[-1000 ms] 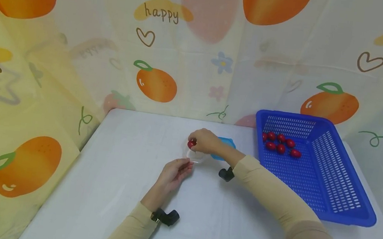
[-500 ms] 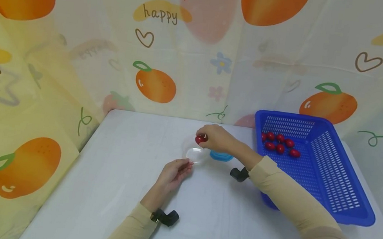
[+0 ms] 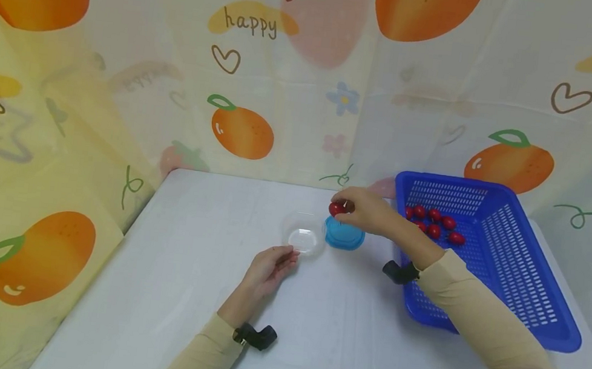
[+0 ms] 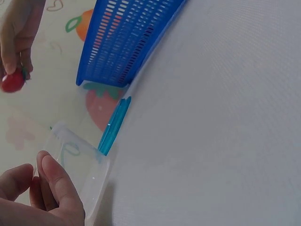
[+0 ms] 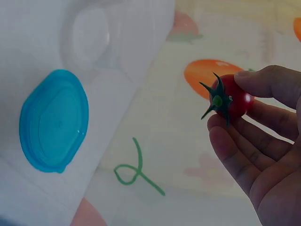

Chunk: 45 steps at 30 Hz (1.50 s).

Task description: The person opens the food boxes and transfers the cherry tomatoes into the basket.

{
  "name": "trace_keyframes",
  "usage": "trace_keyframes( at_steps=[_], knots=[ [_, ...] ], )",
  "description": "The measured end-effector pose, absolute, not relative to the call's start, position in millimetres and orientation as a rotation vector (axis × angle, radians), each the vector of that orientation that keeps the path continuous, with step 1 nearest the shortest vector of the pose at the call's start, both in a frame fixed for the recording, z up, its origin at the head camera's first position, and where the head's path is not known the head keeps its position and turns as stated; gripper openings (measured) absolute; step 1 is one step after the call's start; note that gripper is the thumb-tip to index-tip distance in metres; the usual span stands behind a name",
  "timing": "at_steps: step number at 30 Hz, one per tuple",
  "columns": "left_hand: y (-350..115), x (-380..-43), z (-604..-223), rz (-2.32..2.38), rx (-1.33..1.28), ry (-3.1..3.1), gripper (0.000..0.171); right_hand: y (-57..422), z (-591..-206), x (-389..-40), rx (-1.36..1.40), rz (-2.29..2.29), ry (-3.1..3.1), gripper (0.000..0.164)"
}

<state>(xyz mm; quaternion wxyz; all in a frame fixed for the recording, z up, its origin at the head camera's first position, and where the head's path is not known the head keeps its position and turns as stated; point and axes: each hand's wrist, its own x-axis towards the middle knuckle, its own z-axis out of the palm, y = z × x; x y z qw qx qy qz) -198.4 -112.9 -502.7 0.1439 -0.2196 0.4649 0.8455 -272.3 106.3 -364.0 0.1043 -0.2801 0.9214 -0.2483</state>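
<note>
A red cherry tomato with a green calyx is pinched between the thumb and fingers of my right hand, held up above the blue lid. My left hand pinches the near rim of a clear plastic container standing on the table. Nothing shows inside that container. In the left wrist view, the thumb and fingers of the left hand meet at the container wall. The lid lies flat just right of the container.
A blue perforated basket stands at the right, with several cherry tomatoes in its far left part; my right forearm passes over its near left edge. A patterned cloth hangs behind the white table.
My right hand has moved right with the cherry tomato, from above the clear container to above the blue lid, uncovering the container. The left hand has stayed at the rim.
</note>
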Motion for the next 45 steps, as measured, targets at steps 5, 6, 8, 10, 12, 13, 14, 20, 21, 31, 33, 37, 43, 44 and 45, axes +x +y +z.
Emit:
trace_keyframes(
  at_steps=[5,6,8,10,12,13,14,20,21,31,33,37,43,44,45],
  knots=[
    [-113.4,-197.9,-502.8,2.452,-0.631,1.33,0.03,125.8,-360.8,-273.6,-0.801,-0.807,2.721,0.044],
    [-113.3,-197.7,-502.7,2.455,-0.63,1.329,0.028,129.3,-361.0,-274.1,-0.816,-0.806,2.738,0.043],
    [-113.4,-197.3,-502.6,2.46,-0.622,1.326,0.027,136.4,-362.1,-275.0,-0.835,-0.812,2.767,0.039],
    [-113.5,-196.6,-502.3,2.459,-0.614,1.326,0.027,143.9,-363.5,-275.6,-0.828,-0.83,2.788,0.038],
    [-113.6,-195.8,-501.7,2.457,-0.604,1.328,0.029,151.7,-365.2,-276.7,-0.804,-0.869,2.797,0.036],
    [-113.6,-195.5,-501.5,2.457,-0.601,1.328,0.029,155.6,-365.7,-277.0,-0.787,-0.892,2.794,0.036],
    [-113.7,-195.1,-501.3,2.457,-0.594,1.332,0.03,159.6,-366.2,-277.5,-0.775,-0.911,2.795,0.037],
    [-113.5,-195.0,-501.7,2.457,-0.593,1.332,0.029,183.2,-367.2,-280.8,-0.682,-0.928,2.824,0.036],
    [-113.4,-195.0,-501.6,2.454,-0.595,1.334,0.029,187.0,-366.9,-281.2,-0.657,-0.915,2.835,0.038],
    [-112.7,-194.7,-500.9,2.441,-0.593,1.369,0.027,219.7,-359.7,-283.5,-0.547,-0.855,2.91,0.037],
    [-112.6,-194.6,-500.7,2.443,-0.588,1.371,0.026,224.5,-360.9,-283.9,-0.557,-0.837,2.928,0.037],
    [-112.3,-194.5,-500.3,2.447,-0.581,1.376,0.024,233.4,-365.0,-284.7,-0.557,-0.788,2.937,0.036],
    [-112.0,-194.5,-500.5,2.453,-0.576,1.369,0.023,247.6,-378.6,-290.1,-0.529,-0.697,2.905,0.034],
    [-112.0,-194.5,-500.5,2.456,-0.575,1.366,0.023,249.6,-381.9,-291.3,-0.518,-0.69,2.896,0.034],
    [-112.0,-194.6,-500.4,2.459,-0.575,1.36,0.024,251.6,-385.7,-292.3,-0.512,-0.681,2.887,0.034]
  ],
)
